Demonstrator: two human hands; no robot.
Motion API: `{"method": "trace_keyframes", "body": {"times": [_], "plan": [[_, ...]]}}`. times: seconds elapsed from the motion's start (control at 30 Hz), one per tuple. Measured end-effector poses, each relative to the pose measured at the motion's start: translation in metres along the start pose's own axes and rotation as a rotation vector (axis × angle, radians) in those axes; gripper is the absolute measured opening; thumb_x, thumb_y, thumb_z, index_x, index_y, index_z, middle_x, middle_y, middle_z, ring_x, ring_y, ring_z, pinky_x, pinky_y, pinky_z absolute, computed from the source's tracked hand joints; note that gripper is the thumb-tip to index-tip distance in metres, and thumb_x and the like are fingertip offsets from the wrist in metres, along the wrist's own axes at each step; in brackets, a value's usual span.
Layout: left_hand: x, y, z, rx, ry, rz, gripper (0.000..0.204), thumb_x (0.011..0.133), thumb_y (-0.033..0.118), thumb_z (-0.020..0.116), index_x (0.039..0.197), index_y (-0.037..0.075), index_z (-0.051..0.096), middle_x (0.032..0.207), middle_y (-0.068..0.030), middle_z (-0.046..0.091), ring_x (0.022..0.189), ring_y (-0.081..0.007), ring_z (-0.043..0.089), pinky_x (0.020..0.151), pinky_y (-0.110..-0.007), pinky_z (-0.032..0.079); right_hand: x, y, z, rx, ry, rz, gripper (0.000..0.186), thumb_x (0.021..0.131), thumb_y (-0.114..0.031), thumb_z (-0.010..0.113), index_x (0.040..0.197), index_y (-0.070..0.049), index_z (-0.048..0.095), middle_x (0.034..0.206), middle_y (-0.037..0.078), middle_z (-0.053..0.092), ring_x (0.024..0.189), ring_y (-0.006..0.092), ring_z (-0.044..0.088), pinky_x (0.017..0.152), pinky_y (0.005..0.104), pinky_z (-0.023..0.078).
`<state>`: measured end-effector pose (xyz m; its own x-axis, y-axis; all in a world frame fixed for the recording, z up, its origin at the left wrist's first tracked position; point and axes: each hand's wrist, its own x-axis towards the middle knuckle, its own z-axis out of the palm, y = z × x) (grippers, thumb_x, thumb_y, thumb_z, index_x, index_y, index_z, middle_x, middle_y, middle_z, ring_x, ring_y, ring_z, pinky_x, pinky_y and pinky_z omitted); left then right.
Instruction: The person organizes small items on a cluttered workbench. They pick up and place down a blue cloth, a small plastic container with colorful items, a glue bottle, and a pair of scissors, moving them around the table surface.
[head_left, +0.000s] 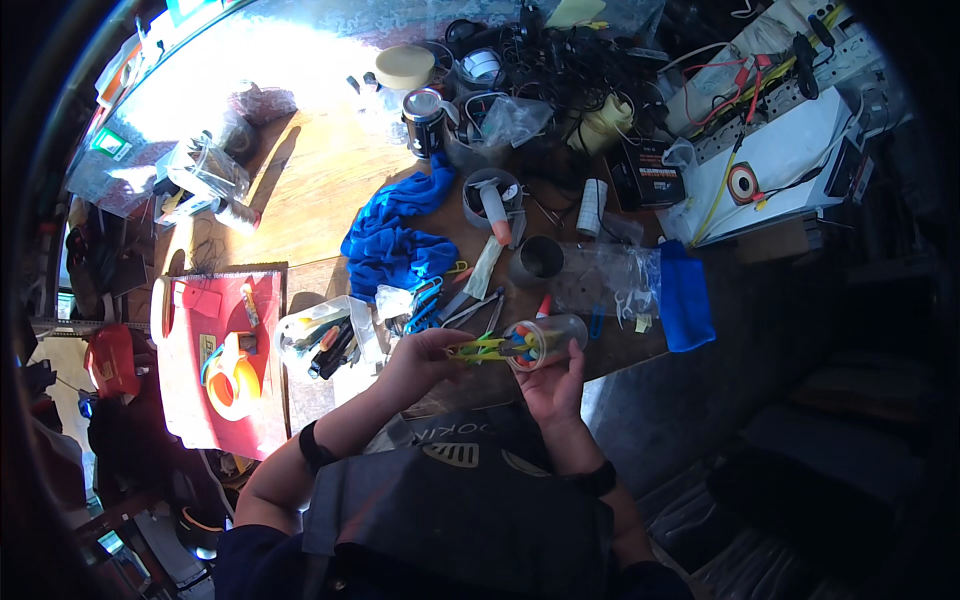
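My right hand (556, 383) grips a clear plastic jar (545, 343) lying on its side, with several coloured small parts inside. My left hand (420, 362) pinches a yellow-green handled tool (478, 349) whose tip points into the jar's mouth. Both hands hover just above the near edge of the wooden workbench (310, 190). Pliers and other hand tools (455, 305) lie right beyond my left hand, beside a blue cloth (395, 245).
A red tray (200, 390) with an orange tape dispenser (232, 378) sits at left. A clear bag of tools (320, 340), a metal cup (538, 260), a blue pouch (685, 300), tangled cables (560, 70) and a white electrical board (780, 140) crowd the bench.
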<state>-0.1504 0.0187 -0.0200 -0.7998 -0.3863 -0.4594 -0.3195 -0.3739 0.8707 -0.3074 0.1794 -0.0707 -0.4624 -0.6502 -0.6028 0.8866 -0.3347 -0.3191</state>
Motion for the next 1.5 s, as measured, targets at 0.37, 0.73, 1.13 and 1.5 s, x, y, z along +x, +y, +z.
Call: {"method": "trace_keyframes", "body": {"times": [0.37,0.73,1.13,1.5], "plan": [[0.004,-0.014,-0.005,-0.199,-0.071,-0.070,0.047,0.073,-0.012,0.053,0.118,0.002,0.049,0.110,-0.0090,0.056,0.091,-0.0162,0.060,0.074,-0.028,0.051,-0.002,0.005,0.007,-0.065,0.020,-0.047,0.059,0.087,-0.044,0.053,0.132,-0.009,0.038,0.131,0.012,0.045,0.121,0.0284,0.045,0.097,0.0471,0.041],[0.000,0.005,0.000,-0.174,-0.138,-0.108,0.048,0.074,-0.012,0.053,0.120,0.003,0.047,0.114,-0.0123,0.054,0.099,-0.0198,0.060,0.079,-0.029,0.051,-0.002,0.007,0.016,-0.106,0.047,-0.039,0.060,0.086,-0.042,0.057,0.131,-0.008,0.038,0.128,0.012,0.047,0.115,0.0261,0.049,0.093,0.0433,0.043],[0.001,-0.005,-0.004,-0.204,-0.124,-0.083,0.030,0.093,0.006,0.047,0.122,-0.001,0.048,0.107,-0.0103,0.058,0.090,-0.0161,0.061,0.078,-0.028,0.051,0.002,0.011,0.009,-0.167,0.080,-0.030,0.062,0.086,-0.042,0.057,0.132,-0.007,0.036,0.129,0.014,0.045,0.116,0.0270,0.048,0.094,0.0436,0.043],[0.015,-0.017,0.013,0.006,-0.061,0.061,0.032,0.095,0.010,0.048,0.125,0.002,0.047,0.111,-0.0090,0.058,0.094,-0.0148,0.058,0.082,-0.029,0.049,0.000,0.019,0.011,-0.189,0.050,0.037,0.059,0.088,-0.045,0.052,0.131,-0.008,0.037,0.127,0.014,0.047,0.115,0.0267,0.049,0.093,0.0434,0.044]]}}
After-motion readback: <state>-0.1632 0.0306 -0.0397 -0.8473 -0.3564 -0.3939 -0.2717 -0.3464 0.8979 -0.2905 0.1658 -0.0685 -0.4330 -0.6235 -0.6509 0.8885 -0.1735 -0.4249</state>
